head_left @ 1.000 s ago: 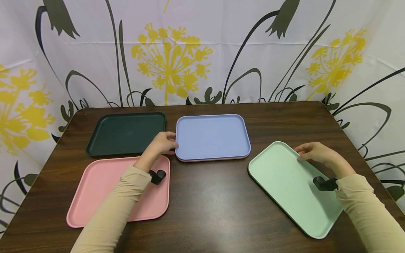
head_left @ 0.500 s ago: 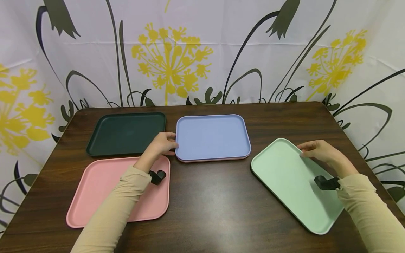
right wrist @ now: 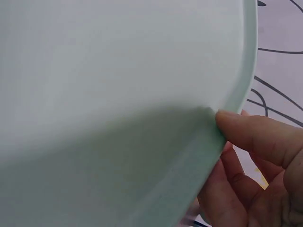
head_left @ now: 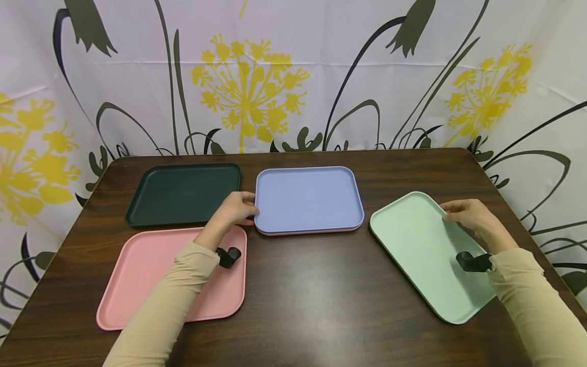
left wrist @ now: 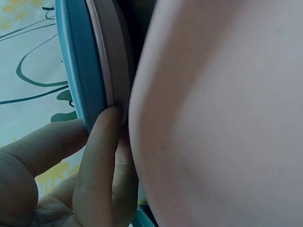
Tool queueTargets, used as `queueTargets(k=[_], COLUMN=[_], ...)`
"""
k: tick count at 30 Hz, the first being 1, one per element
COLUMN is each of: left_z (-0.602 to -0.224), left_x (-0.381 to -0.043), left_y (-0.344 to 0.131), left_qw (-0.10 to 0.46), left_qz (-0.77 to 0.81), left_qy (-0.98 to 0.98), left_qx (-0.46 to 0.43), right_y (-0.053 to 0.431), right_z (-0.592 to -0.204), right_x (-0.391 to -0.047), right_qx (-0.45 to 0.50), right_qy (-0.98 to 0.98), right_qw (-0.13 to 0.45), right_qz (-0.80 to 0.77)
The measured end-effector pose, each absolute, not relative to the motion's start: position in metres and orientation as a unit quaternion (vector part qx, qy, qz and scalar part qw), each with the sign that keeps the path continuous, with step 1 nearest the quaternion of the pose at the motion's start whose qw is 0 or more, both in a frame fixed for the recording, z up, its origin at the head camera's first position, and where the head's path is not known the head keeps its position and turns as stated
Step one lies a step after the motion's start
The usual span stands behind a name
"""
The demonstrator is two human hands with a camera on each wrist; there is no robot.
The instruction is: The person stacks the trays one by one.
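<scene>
Left hand (head_left: 235, 208) pinches the blue tray (head_left: 309, 199), centre frame; right hand (head_left: 476, 218) grips the green tray (head_left: 422, 244), right. Only the right wrist view shows fingers (right wrist: 221, 195) beneath.

No legible text, label, brand, number or sign is appearing in any view; the trays (head_left: 309, 198), table (head_left: 312, 290) and cloth (head_left: 302, 30) are showing no readable characters.
</scene>
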State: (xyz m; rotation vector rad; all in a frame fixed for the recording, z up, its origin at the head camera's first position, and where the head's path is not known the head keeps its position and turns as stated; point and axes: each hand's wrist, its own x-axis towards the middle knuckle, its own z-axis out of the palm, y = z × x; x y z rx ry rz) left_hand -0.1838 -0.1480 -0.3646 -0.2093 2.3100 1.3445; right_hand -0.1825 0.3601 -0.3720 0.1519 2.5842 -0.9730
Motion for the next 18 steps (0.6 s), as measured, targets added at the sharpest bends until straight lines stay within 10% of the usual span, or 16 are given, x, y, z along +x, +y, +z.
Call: queueTargets(k=[18], left_z=[-0.3655], left_x=[-0.185], left_y=[-0.1473], left_qw=[0.227], left_qz=[0.494], left_qy=[0.836], left_qx=[-0.074], right_y=[0.37], right_z=[-0.3792], right_x=[-0.1805], right_qx=[0.146], right_qy=[0.913], right_qw=[0.147], right_qz=[-0.351])
